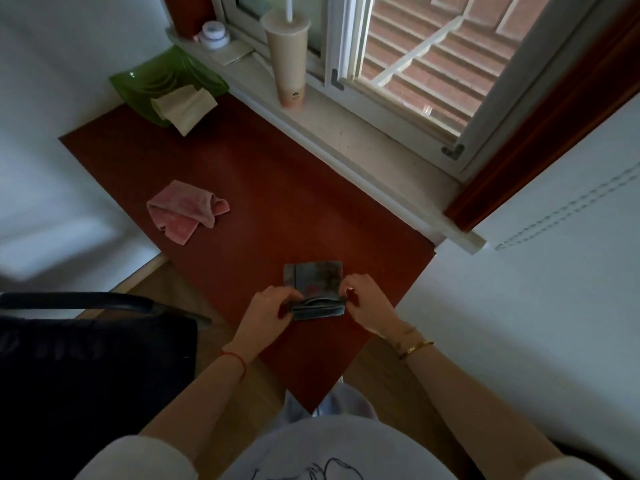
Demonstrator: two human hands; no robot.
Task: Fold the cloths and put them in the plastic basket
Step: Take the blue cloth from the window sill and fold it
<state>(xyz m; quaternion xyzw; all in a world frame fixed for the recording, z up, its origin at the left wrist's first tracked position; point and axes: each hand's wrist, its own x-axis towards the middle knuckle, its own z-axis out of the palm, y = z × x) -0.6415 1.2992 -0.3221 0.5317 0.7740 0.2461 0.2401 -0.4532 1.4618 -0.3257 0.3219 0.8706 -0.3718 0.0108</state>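
Note:
A grey-blue cloth (313, 278) lies partly folded on the near part of the red-brown table (277, 188). My left hand (268, 308) pinches the left end of its raised near fold. My right hand (367, 303) pinches the right end of the same fold. A crumpled pink cloth (185, 211) lies to the left in the middle of the table. At the far left corner stands the green plastic basket (142, 79), with a folded cream cloth (183, 107) hanging over its front rim.
A tall drink cup with a straw (287, 53) and a small white jar (214, 34) stand on the windowsill behind the table. A dark chair (90, 344) sits at the left of the table. White walls close in on both sides.

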